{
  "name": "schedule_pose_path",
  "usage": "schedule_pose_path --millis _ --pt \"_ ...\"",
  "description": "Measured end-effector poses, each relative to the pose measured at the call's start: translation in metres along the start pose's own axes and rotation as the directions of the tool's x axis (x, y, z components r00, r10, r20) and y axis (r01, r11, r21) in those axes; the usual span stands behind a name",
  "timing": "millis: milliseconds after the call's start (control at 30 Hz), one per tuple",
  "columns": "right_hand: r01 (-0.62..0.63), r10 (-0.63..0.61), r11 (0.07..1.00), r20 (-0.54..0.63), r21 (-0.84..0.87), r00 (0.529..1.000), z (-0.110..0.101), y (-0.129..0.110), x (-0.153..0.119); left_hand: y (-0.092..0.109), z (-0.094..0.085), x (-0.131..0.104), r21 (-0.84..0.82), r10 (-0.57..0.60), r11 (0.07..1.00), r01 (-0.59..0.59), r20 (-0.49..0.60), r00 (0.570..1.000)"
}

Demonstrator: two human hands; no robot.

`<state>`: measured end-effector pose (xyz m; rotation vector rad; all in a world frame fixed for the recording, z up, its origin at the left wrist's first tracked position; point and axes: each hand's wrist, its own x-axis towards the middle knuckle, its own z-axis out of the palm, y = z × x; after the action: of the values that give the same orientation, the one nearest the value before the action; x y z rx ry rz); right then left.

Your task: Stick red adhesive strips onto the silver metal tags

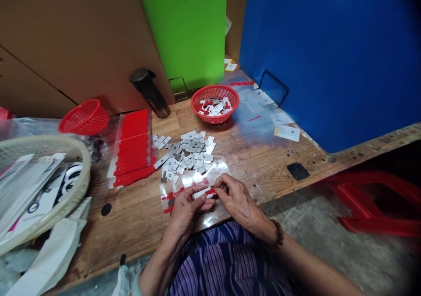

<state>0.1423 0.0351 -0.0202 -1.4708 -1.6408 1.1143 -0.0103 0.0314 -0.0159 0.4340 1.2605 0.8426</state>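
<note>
Over the table's front edge, my left hand [190, 205] pinches a small flat white-and-silver plate [201, 193] between thumb and fingers. My right hand [237, 197] closes its fingertips on a red sticker-like piece [211, 191] at the plate's right end. Whether the red piece is fully stuck down cannot be seen. Beneath both hands lies a clear sheet with red pieces [169, 195], partly covered by my left hand. Just beyond it spreads a loose pile of similar silver plates [187, 151].
Behind the pile stands a red basket [215, 119] with plates bearing red pieces. Stacked red sticker sheets [133, 147], a black bottle [150, 93], another red basket [83, 117] and a large cream basket [86, 169] are leftward. A blue panel [329, 59] borders the right.
</note>
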Motion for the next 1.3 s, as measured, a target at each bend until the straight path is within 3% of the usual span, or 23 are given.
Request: schedule_pose_path --millis 1067,1300 --pt "0.062 -0.08 0.971 -0.07 -0.232 0.994 0.01 -0.001 -0.002 -0.009 -0.005 0.003 0.007 0.015 1.0 -0.015 -0.039 0.999" --pt "0.034 -0.045 0.997 -0.159 -0.072 0.986 -0.002 0.007 0.005 -0.002 -0.005 -0.002 -0.01 -0.026 1.0 0.026 -0.067 0.997"
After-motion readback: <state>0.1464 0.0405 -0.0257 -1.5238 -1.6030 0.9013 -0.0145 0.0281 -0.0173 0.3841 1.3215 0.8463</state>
